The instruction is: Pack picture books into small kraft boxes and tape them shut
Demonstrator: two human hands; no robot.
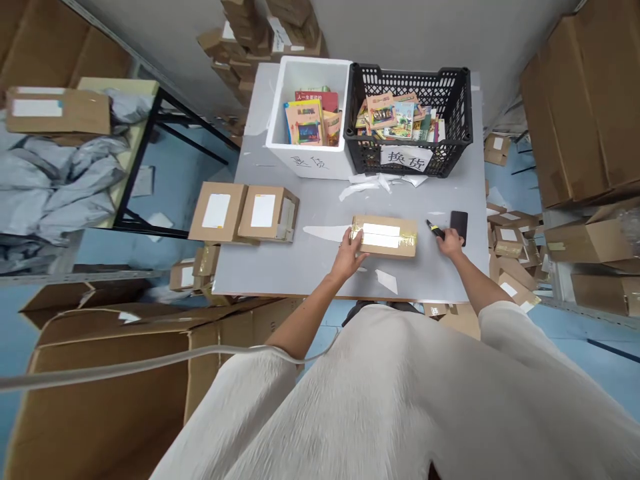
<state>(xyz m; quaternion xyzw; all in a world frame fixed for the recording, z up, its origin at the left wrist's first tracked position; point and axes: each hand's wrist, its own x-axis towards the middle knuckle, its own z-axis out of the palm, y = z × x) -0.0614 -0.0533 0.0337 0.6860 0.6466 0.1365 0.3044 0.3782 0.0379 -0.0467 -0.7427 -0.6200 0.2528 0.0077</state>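
Note:
A taped cardboard box (384, 250) with a white label lies on the grey table in front of me. My left hand (347, 257) grips its left end, thumb on the near side and fingers over the top. To the right of the box, my right hand (451, 244) is closed around a black and yellow utility knife (437, 231), which points away to the upper left. I cannot make out whether its blade is out. A flat black object (459, 221), like a phone, lies right beside that hand and is partly covered by it.
Two labelled boxes (263, 212) stand at the table's left edge. Along the back are a white foam bin (310, 160) and a black plastic crate (457, 143), both holding books. Paper scraps (387, 281) lie about. A big open carton (115, 373) stands at lower left; a cable crosses there.

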